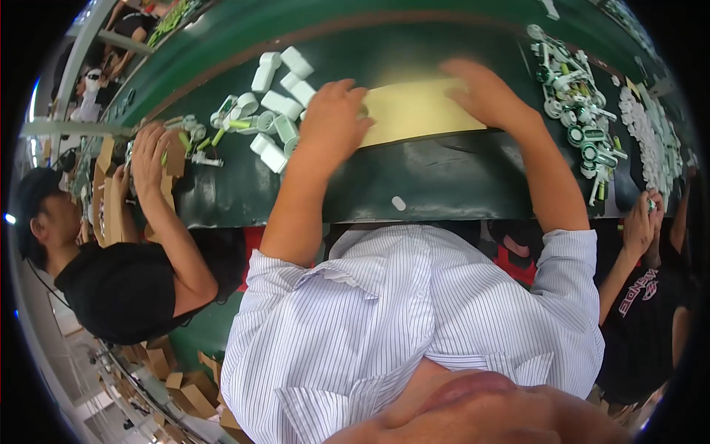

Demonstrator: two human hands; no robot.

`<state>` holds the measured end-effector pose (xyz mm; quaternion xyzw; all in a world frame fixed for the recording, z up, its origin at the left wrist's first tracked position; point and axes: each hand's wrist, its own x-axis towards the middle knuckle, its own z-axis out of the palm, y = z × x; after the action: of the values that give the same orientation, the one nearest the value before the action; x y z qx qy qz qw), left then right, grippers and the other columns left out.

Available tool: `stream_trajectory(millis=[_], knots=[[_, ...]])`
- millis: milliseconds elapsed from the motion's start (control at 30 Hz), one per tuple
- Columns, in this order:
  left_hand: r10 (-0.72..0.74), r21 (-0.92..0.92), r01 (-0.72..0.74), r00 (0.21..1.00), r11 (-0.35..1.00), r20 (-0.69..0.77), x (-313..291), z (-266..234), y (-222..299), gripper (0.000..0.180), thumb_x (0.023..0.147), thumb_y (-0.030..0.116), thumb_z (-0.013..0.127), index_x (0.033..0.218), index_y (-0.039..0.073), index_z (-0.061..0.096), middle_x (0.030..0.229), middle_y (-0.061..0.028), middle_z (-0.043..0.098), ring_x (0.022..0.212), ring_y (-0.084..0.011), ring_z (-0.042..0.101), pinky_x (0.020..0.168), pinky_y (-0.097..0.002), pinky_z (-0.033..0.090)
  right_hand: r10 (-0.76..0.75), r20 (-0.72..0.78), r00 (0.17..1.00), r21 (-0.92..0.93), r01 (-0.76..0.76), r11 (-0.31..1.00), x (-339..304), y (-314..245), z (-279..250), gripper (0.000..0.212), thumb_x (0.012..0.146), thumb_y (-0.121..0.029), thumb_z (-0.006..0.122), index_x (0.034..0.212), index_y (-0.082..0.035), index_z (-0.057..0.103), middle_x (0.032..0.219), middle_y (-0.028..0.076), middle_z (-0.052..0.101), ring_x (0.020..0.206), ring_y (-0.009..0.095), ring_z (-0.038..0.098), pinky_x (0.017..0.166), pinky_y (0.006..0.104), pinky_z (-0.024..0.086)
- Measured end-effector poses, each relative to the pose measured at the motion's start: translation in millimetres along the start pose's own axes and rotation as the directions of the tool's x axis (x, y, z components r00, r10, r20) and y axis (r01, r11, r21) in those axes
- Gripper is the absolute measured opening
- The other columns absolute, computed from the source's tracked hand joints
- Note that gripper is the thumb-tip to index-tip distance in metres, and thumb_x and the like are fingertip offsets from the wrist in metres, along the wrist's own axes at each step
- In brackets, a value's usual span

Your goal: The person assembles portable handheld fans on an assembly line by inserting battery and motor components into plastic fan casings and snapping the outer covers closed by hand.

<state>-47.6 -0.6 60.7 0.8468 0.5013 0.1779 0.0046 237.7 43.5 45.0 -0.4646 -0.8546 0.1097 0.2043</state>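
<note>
Green tabletop bears a yellow sheet, right fingers spread (left fingers I cannot judge), cartons behind.

The sheet is pale yellow and oblong, its long sides running roughly along the counter. It lies flat, set well back from the counter's near edge, slightly askew, with its left end a little closer to that edge than its right. A thin dark line borders its near side. Both ends are partly covered, and the far right corner is blurred.
</note>
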Motion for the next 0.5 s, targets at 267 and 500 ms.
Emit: stream_trajectory(millis=[267,500], knots=[[-0.159,-0.015,0.161,0.984,0.987,0.084,-18,-11,-10,0.047,0.072,0.013,0.074,0.115,0.005,0.060,0.111,-0.0159,0.061,0.104,-0.0349,0.057,0.090,-0.0426,0.047,-0.035,-0.048,0.998,0.174,0.043,0.984,-10,0,29,0.035,0.086,-0.019,0.064,0.116,-0.002,0.061,0.124,0.018,0.057,0.119,0.035,0.050,0.102,0.0414,0.040],[-0.112,0.003,0.112,0.994,0.994,0.017,-22,-5,-1,0.041,0.076,0.010,0.069,0.116,0.007,0.059,0.111,-0.0155,0.059,0.103,-0.0340,0.057,0.086,-0.0412,0.049,-0.063,-0.107,0.992,0.084,0.072,0.994,-18,2,43,0.030,0.084,-0.017,0.063,0.108,0.000,0.064,0.117,0.017,0.061,0.115,0.033,0.053,0.099,0.0421,0.042]])
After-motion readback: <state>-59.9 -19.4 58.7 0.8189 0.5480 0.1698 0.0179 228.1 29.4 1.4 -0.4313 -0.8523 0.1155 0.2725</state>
